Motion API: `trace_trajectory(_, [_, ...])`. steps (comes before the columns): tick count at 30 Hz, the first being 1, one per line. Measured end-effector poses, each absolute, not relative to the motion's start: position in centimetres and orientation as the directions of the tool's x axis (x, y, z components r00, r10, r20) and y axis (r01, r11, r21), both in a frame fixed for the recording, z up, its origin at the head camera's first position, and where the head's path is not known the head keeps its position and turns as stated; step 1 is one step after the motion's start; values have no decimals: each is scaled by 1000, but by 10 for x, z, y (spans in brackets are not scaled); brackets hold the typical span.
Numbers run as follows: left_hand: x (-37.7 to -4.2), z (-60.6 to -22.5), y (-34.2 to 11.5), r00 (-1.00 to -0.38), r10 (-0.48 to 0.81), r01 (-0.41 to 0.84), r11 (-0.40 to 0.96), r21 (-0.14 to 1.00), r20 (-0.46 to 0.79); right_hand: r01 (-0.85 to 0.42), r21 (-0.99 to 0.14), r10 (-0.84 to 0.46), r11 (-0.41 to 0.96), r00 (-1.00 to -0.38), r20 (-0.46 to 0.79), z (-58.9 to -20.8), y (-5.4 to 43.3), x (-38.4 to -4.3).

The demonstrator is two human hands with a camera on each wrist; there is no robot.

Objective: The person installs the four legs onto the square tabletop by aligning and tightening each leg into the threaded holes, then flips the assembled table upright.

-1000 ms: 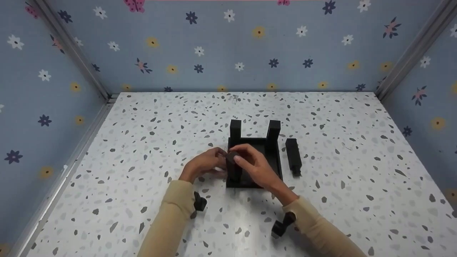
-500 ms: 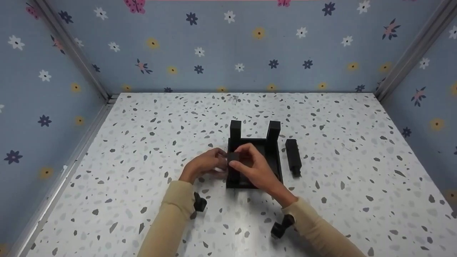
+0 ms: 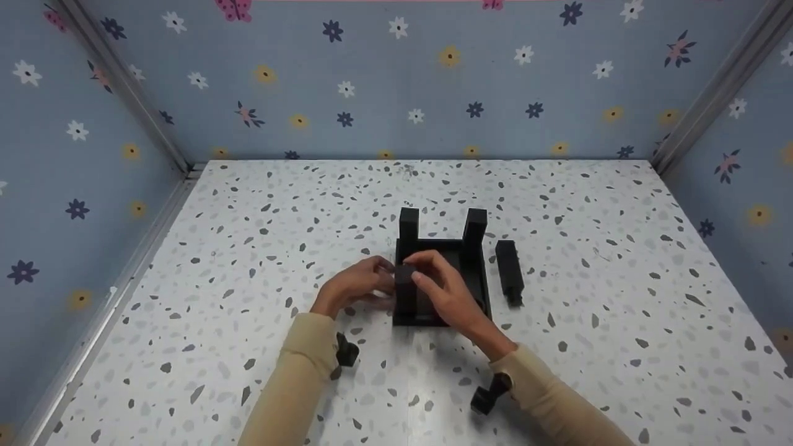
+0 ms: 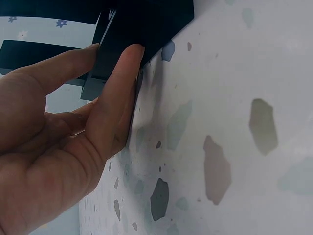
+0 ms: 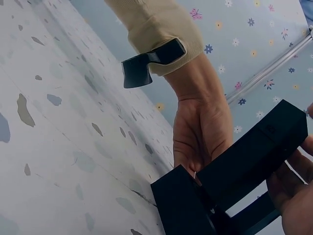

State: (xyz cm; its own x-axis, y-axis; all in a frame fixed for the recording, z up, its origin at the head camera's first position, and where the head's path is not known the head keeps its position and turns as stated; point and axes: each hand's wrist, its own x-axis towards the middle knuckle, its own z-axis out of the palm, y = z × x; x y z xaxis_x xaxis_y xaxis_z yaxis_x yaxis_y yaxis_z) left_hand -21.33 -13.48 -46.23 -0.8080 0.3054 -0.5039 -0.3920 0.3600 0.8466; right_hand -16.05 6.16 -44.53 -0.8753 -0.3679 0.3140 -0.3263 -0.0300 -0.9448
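A black square base (image 3: 421,321) with a raised rim lies flat on the table, with square black legs rising from its corners. My right hand (image 3: 451,294) pinches the top of the near-left leg (image 3: 406,296) between thumb and fingers. This leg stands upright at its corner; in the right wrist view, the leg (image 5: 254,156) meets the base (image 5: 181,203) at its lower end. At the base's left side, my left hand (image 3: 358,280) grips the edge; the left wrist view has its fingertips on the dark side wall (image 4: 124,36). Some left fingers are hidden behind it.
Two more legs stand at the far corners, the far-left leg (image 3: 409,226) and the far-right leg (image 3: 475,229). A loose black leg (image 3: 510,272) with a narrower peg end lies right of the base. Flower-patterned walls (image 3: 409,80) enclose the speckled table (image 3: 248,210).
The near-left leg's top has turned slightly under my right thumb and fingers, which have shifted around it. My left hand and the base stay in place.
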Motion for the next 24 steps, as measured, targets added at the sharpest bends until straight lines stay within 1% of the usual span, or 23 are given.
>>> trace_trajectory(6, [-214, -463, -135, -796, 317, -409, 346, 845, -515, -282, -950, -410, -132, -858, 311, -444, 63, -163])
trace_trajectory(8, [-214, -462, -135, -792, 307, -410, 373, 832, -528, -254, -956, -442, -145, -848, 293, -443, 64, -164])
trace_trajectory(11, [-214, -461, -136, -782, 291, -416, 414, 810, -551, -218, -968, -492, -126, -833, 252, -440, 65, -165])
trace_trajectory(14, [-214, -460, -137, -776, 271, -418, 455, 786, -569, -208, -973, -528, -104, -817, 231, -438, 66, -165])
trace_trajectory(19, [-213, -460, -136, -787, 282, -408, 428, 807, -548, -212, -969, -533, -127, -809, 247, -438, 65, -166])
trace_trajectory(24, [-214, -462, -134, -802, 326, -386, 357, 851, -500, -212, -965, -493, -156, -829, 263, -439, 64, -167])
